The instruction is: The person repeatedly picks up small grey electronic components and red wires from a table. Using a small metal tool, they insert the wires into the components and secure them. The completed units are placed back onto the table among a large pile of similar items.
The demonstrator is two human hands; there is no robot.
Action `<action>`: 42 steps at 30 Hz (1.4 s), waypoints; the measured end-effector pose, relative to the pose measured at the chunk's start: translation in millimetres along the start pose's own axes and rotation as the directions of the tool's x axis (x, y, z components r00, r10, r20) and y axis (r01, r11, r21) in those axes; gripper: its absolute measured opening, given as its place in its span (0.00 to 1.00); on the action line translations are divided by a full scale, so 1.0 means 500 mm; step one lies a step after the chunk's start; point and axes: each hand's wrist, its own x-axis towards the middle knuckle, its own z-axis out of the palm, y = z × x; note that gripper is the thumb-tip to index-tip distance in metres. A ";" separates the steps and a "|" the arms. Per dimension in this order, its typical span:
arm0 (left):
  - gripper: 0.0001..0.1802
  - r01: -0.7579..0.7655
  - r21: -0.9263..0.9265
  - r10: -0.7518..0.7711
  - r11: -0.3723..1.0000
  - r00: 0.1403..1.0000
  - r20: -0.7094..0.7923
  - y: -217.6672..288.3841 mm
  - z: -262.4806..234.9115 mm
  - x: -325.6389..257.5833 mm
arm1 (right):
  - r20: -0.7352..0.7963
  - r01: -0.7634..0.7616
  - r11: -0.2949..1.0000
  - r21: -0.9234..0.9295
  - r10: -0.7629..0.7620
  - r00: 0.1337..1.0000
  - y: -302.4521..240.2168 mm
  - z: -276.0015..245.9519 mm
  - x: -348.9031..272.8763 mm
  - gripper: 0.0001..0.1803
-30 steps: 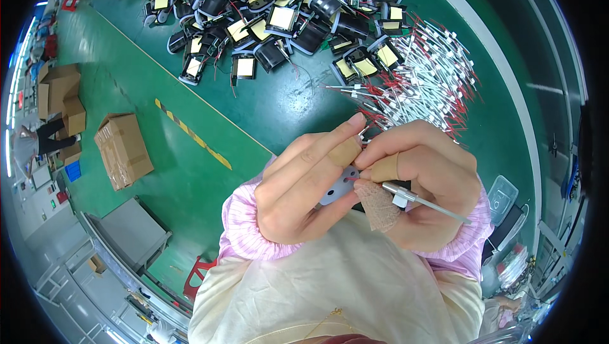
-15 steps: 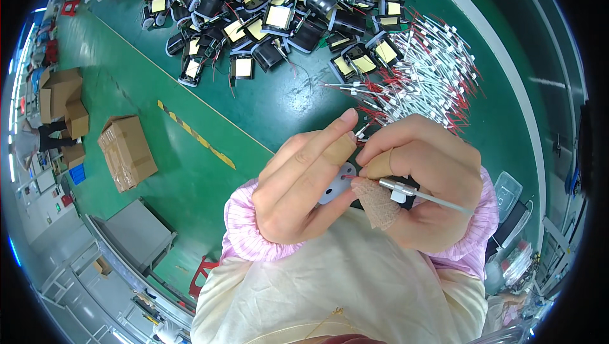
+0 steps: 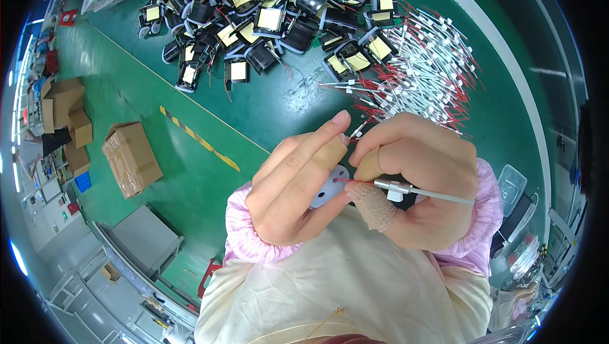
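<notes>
Near the body, the left hand (image 3: 295,188) pinches a small pale grey perforated disc (image 3: 327,188) while the right hand (image 3: 422,176) grips a thin white sleeved wire with a red tip (image 3: 406,190), seemingly barely entering a hole, threading hardly begun, heaps waiting on the far green tabletop (image 3: 273,106).

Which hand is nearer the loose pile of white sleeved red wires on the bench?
Right. The right hand sits just below the wire pile, nearly touching it; the left hand is farther, lower left.
</notes>
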 end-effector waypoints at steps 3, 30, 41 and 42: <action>0.30 0.002 0.005 -0.002 1.000 1.000 0.001 0.000 0.000 0.001 | 0.005 0.002 1.000 -0.007 -0.002 1.000 0.002 -0.002 0.000 0.10; 0.32 -0.015 0.040 0.016 0.999 1.000 -0.020 0.001 0.000 0.000 | 0.017 -0.007 0.998 -0.058 0.008 1.000 -0.005 0.003 -0.002 0.09; 0.31 0.036 0.060 -0.038 0.998 0.999 0.025 0.014 -0.007 0.005 | -0.018 0.012 0.998 -0.056 -0.013 1.000 -0.009 0.010 -0.004 0.10; 0.31 0.036 0.058 -0.037 0.998 0.999 0.020 0.014 -0.006 0.005 | -0.016 0.012 0.998 -0.058 -0.013 1.000 -0.009 0.010 -0.004 0.10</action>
